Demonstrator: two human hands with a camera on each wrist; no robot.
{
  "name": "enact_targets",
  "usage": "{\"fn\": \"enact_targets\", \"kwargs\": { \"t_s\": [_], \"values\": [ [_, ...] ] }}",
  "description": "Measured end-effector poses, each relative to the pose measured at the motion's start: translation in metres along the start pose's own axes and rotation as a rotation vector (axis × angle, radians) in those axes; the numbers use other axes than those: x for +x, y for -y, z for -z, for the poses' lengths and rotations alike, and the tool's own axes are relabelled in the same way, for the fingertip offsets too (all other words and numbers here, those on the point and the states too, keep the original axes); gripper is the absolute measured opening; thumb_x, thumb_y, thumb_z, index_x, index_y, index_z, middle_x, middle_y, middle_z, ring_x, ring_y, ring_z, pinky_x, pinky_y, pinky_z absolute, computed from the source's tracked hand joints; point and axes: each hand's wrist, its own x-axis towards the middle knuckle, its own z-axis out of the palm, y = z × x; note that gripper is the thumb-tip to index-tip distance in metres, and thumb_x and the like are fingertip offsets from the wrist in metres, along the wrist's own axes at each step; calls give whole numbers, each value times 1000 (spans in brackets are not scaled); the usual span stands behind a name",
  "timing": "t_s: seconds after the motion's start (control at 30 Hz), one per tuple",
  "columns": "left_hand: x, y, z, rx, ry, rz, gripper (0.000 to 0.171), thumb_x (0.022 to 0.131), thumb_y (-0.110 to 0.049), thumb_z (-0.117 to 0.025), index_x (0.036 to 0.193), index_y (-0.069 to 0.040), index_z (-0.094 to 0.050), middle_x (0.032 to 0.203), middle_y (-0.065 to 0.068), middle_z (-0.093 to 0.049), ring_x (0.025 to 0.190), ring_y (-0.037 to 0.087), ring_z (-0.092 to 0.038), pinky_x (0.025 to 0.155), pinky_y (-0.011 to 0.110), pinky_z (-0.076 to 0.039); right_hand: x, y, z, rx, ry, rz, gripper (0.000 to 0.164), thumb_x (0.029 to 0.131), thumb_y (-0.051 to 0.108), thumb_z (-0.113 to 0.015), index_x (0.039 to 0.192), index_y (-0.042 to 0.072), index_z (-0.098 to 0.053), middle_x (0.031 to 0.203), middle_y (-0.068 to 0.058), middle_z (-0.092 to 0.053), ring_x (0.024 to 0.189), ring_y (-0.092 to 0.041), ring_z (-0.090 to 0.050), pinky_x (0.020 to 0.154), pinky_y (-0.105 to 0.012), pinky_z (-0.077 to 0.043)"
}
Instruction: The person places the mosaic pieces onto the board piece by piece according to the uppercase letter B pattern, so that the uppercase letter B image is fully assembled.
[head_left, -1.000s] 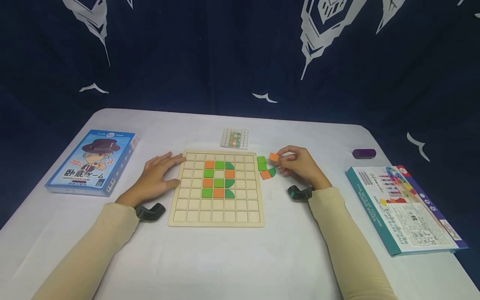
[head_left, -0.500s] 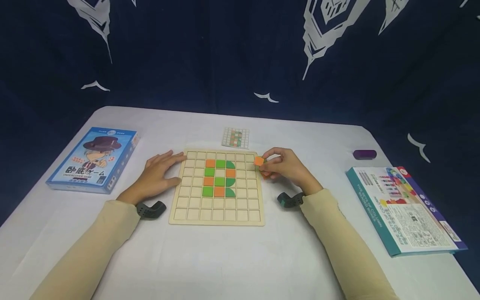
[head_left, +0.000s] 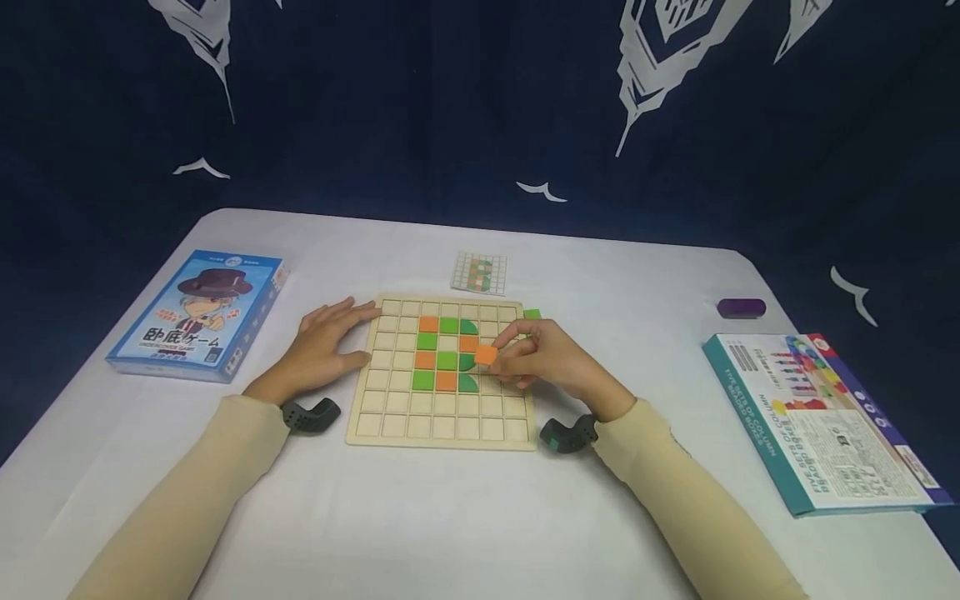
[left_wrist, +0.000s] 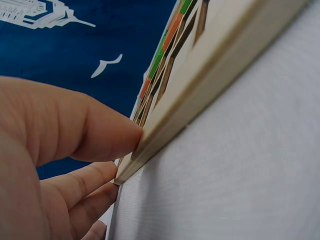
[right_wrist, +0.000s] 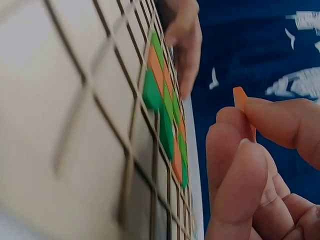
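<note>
The wooden grid board (head_left: 393, 425) lies on the white table with orange and green squares and dark green rounded pieces set in its middle cells. My right hand (head_left: 551, 358) pinches an orange square tile (head_left: 486, 355) between thumb and finger, over the cells just right of the pattern. In the right wrist view the tile (right_wrist: 240, 97) shows edge-on, partly hidden by the fingertips. Fairly straight fingers of my left hand (head_left: 318, 346) touch the board's left edge; the left wrist view shows the thumb (left_wrist: 112, 132) against that side.
A small pattern card (head_left: 478, 273) lies behind the board. A green tile (head_left: 532, 314) peeks out past the board's right edge, behind my right hand. A blue game box (head_left: 198, 317) stands left; a teal-edged box (head_left: 825, 425) and a purple object (head_left: 741, 308) lie right.
My right hand has carried the orange tile leftward from beside the loose tiles to over the board. My left hand keeps its place at the board's left edge.
</note>
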Motion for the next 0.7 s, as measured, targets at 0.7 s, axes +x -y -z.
{"fn": "enact_targets", "kwargs": {
  "t_s": [0.7],
  "values": [
    [0, 1, 0, 5, 2, -6, 70, 94, -18, -68, 161, -7, -49, 172, 17, -38, 164, 43, -17, 131, 63, -1, 0, 5, -62, 7, 152, 68, 21, 91, -1, -78, 108, -4, -68, 77, 3, -73, 60, -12, -56, 59, -22, -50]
  ]
}}
